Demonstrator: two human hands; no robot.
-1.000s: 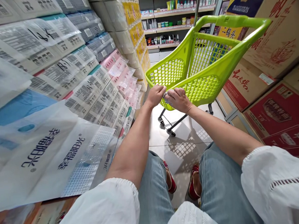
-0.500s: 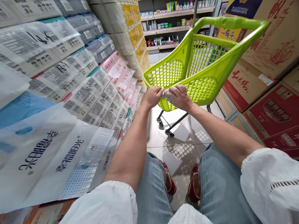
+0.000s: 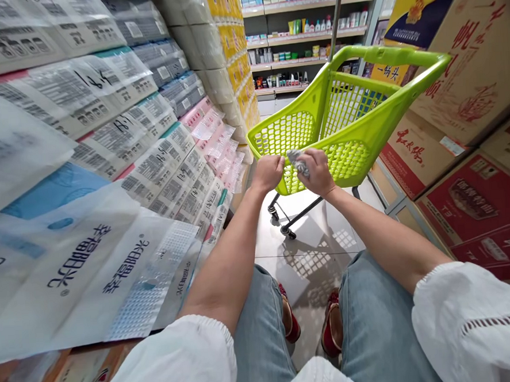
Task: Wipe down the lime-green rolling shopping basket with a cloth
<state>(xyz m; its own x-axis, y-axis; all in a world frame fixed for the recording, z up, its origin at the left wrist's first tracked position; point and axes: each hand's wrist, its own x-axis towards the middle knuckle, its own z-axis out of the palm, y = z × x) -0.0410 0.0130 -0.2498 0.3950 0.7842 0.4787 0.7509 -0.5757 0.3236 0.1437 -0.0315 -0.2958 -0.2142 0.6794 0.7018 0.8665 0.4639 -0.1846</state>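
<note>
Lime-green plastic forms the shopping cart (image 3: 351,145) just beyond the two hands, its handle toward the upper right and its black wheels on the pale floor (image 3: 267,245); the right hand (image 3: 318,174) has its fingers closed around a crumpled grey-white wad (image 3: 299,162), which pokes out toward the left hand and lies in front of the cart's side; the left hand (image 3: 270,171) is just beside it, fingers curled in narrow, though whether they pinch anything or touch the cart I cannot tell; stacked paper packs (image 3: 117,127) in clear wrap slope along the left, with yellow-and-white packs (image 3: 230,60) piled behind them; cardboard boxes (image 3: 464,80), some with red print, stand on the right; farther back, shelves (image 3: 310,38) hold bottles and tubes; red shoes (image 3: 331,324) show below, between jeans-clad legs (image 3: 375,316).
</note>
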